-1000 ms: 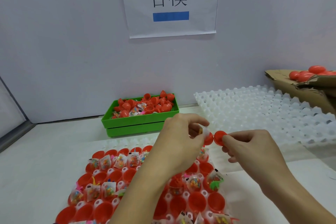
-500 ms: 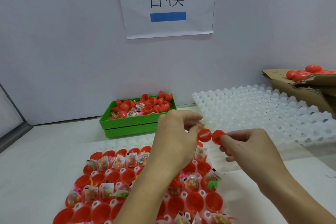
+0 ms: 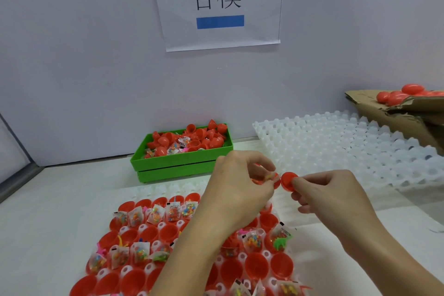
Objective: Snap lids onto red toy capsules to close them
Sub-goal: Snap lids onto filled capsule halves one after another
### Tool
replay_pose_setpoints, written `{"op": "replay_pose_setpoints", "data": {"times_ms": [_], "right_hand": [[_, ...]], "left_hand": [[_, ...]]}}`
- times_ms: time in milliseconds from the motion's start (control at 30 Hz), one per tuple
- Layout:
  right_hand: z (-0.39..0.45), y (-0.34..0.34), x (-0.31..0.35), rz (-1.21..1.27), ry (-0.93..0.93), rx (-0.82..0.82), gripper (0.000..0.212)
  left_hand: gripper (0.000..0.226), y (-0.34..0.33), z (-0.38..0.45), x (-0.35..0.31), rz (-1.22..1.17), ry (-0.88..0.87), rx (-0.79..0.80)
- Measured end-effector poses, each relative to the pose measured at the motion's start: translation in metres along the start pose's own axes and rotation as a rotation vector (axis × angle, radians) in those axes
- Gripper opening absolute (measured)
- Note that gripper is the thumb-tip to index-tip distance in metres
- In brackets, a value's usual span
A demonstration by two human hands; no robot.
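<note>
Left hand (image 3: 240, 182) curls around a red capsule half (image 3: 276, 179) stuffed with a toy packet, mostly hidden behind the fingers. Right hand (image 3: 326, 196) pinches the red lid (image 3: 287, 181) at its 3 o'clock, the two nearly touching above the tray of open capsules (image 3: 258, 265). Green bin (image 3: 177, 166) sits at 11 o'clock, empty white tray (image 3: 348, 149) at 2, cardboard box (image 3: 406, 113) cut off by the right edge.

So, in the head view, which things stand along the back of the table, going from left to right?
green crate filled with red capsule halves and toy packets → empty white tray → cardboard box with closed red capsules on top.
</note>
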State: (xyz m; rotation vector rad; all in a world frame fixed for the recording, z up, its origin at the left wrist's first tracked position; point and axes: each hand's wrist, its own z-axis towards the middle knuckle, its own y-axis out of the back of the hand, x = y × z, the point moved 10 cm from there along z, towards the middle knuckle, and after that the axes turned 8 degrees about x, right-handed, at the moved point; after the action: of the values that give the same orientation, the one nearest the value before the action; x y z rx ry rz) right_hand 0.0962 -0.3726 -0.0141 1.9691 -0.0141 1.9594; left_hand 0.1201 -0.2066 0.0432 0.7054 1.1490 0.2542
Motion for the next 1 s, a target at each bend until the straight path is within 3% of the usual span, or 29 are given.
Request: {"op": "replay_pose_setpoints", "data": {"times_ms": [233,567,1000], "right_hand": [[-0.001,0.0,0.001,0.018,0.011,0.003,0.018],[-0.004,-0.001,0.012,0.038,0.091,-0.004,0.016],[-0.012,0.007,0.03,-0.114,0.182,-0.103,0.04]], "left_hand": [[0.011,0.004,0.0,-0.002,0.074,0.002,-0.068],[0.006,0.004,0.001,0.005,-0.029,0.038,-0.082],[0.008,0.008,-0.001,-0.006,0.065,-0.059,-0.117]]}}
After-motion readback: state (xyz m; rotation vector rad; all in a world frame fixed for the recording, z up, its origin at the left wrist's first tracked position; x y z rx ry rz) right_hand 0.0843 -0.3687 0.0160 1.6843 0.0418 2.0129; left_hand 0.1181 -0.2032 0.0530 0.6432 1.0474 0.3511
